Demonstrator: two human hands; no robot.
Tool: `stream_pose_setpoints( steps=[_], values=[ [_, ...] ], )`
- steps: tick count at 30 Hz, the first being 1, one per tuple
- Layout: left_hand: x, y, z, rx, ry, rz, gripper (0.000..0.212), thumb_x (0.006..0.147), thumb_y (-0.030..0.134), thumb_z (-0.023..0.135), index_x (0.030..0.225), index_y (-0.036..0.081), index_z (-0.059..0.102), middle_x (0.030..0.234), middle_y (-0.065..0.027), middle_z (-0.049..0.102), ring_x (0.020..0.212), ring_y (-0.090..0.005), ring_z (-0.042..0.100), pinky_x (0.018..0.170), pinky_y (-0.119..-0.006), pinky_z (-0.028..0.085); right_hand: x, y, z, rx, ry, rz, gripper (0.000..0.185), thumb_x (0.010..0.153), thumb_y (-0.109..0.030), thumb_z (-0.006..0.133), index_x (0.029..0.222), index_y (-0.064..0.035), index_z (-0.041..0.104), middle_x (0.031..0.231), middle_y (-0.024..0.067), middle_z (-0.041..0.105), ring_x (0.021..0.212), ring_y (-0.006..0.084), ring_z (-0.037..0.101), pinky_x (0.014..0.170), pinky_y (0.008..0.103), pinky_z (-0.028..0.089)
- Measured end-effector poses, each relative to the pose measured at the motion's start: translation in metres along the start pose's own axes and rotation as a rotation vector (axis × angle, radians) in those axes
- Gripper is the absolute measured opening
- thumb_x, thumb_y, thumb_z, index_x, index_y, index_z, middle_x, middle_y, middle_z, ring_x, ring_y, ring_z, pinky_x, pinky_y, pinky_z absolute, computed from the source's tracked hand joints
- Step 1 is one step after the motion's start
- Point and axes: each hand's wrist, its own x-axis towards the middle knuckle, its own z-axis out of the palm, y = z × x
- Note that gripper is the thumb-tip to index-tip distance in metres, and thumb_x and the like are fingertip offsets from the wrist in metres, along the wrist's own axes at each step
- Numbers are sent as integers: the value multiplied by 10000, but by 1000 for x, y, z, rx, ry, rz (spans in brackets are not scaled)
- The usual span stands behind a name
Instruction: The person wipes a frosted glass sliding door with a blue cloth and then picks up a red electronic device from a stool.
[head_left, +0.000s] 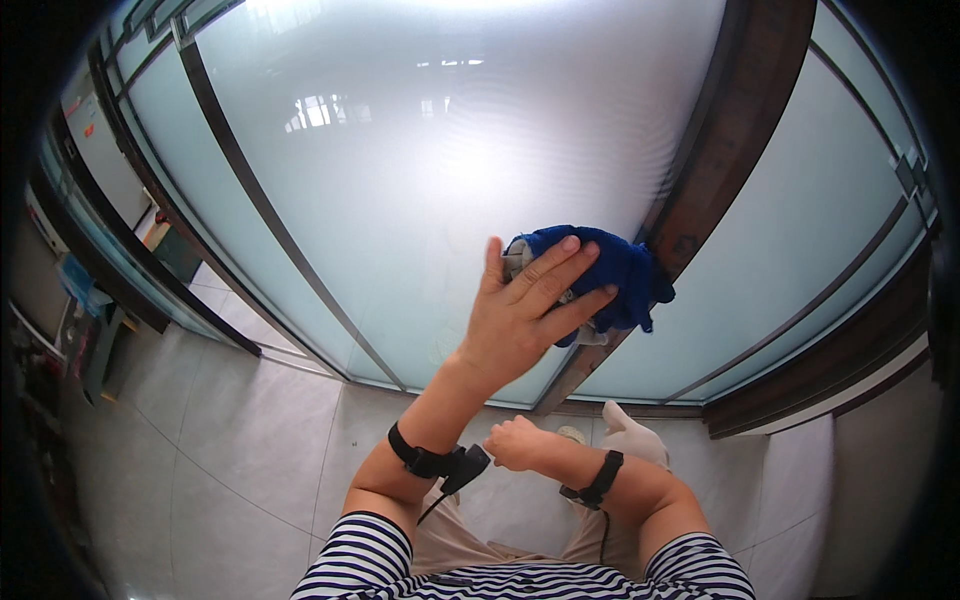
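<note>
My left hand (517, 315) is spread over a crumpled blue cloth (611, 262) with some grey fabric at its edge. It presses the cloth to the frosted glass panel (420, 195), where the cloth also laps over the dark brown door frame post (739, 127). Lower down, close to my body, my right hand (516, 442) is curled into a loose fist, and nothing shows in it. Black straps with small devices and cables circle both forearms.
Another frosted panel (795, 202) stands right of the post. A doorway at left shows a green box (176, 247) beyond it. Near the left edge, a low bench (105, 352) has a blue plastic bag (81, 285) by it. Grey floor tiles (247, 442) lie below.
</note>
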Motion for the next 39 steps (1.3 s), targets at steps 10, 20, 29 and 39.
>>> stream_pose_setpoints(
  steps=[10,20,29,39],
  values=[
    [-48,-125,-54,-5,594,-487,715,741,-58,590,1410,44,362,1395,-190,444,1293,-328,435,1113,-503,208,-16,-2,-10,-8,27,7,246,822,-278,712,961,-75,709,992,146,661,958,323,650,753,454,480],
    [-110,-182,-64,-389,1284,-1265,483,950,197,567,1371,51,381,1359,-92,486,1171,-221,525,1026,-326,413,-24,1,-5,-2,65,-3,246,832,-284,704,958,-73,702,979,139,661,960,316,650,747,449,476],
    [-62,-40,20,-72,391,-187,613,732,-7,612,1309,175,514,1461,-216,383,1408,-381,302,1114,-653,107,-11,1,-3,-26,-22,25,263,836,-291,701,989,-77,709,1014,148,666,983,314,652,761,450,491],
    [-85,-50,23,175,130,-169,408,862,111,557,1221,299,605,1440,-96,466,1398,-261,355,1099,-656,-99,-17,15,-13,46,-9,61,289,847,-305,689,990,-55,671,982,161,654,971,338,640,777,431,514]
  ],
)
